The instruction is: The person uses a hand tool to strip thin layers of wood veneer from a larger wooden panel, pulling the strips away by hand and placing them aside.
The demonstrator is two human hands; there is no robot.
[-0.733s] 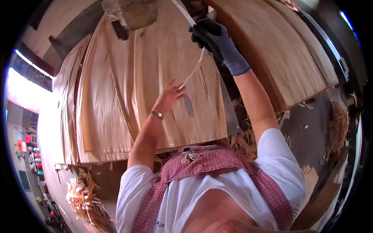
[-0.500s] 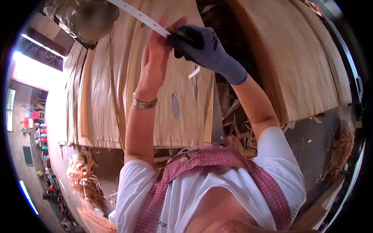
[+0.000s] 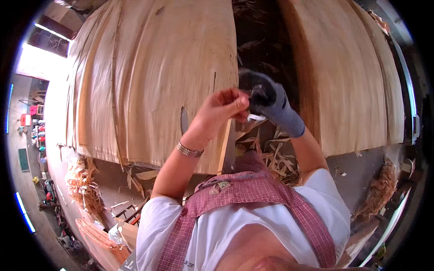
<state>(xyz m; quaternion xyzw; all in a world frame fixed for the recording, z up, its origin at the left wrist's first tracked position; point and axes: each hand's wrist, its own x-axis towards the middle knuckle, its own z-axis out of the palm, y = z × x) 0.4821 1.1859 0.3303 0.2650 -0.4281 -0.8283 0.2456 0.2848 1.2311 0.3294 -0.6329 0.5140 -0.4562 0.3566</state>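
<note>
My left hand (image 3: 224, 107), bare with a metal-banded wrist, is closed in a pinch near the right edge of the left stack of wood veneer sheets (image 3: 190, 49). What its fingertips hold, if anything, I cannot make out. Touching or almost touching it is my right hand (image 3: 273, 101), in a blue-grey glove with dark palm and fingers, curled shut. A short end of white tape (image 3: 257, 117) shows just below the gloved fingers. The rest of the tape is hidden by the hands. An oval grey gap (image 3: 184, 119) marks the top sheet beside my left forearm.
Another veneer stack (image 3: 348, 77) stands on the right, across a dark gap with wood scraps. Veneer shavings (image 3: 282, 158) lie between the stacks near my apron. Heaps of shavings rest on the floor at the left (image 3: 83, 185) and right (image 3: 379, 185).
Both hands have come down and nearer my body, to the right edge of the left stack. The long perforated white tape stretched from the upper left is out of sight; a short end shows.
</note>
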